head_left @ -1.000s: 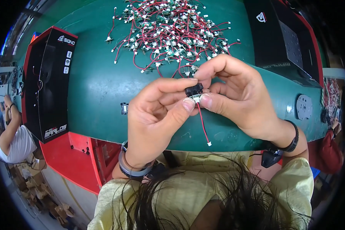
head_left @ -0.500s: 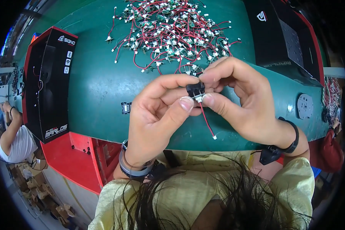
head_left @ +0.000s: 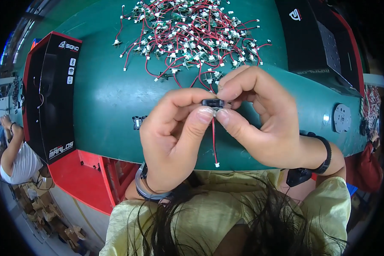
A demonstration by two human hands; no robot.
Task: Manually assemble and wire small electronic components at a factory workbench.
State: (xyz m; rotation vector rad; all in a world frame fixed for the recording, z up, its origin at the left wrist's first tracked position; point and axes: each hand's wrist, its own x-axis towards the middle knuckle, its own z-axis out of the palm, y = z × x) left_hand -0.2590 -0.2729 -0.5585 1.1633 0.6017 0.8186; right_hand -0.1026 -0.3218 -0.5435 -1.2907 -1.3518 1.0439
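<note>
Between the fingertips of both hands is a small black plastic housing, pinched over the green table. My left hand is closed on its left end, thumb below and index finger above. On the right end, my right hand grips it the same way. From under the thumbs a red and black wire hangs toward me, tipped with a white connector. The small circuit board at the wire's upper end is mostly hidden by the thumbs. Another small black part lies on the table beside my left hand.
A large pile of wired circuit boards spreads beyond my hands. Black boxes stand at left and right. A grey round plate lies at the right. Below the left table edge is a red tray. Other people sit at both sides.
The black housing has tilted, and the pins that showed between it and the board are no longer visible. The wire now hangs straighter toward me. Both hands keep their pinch.
</note>
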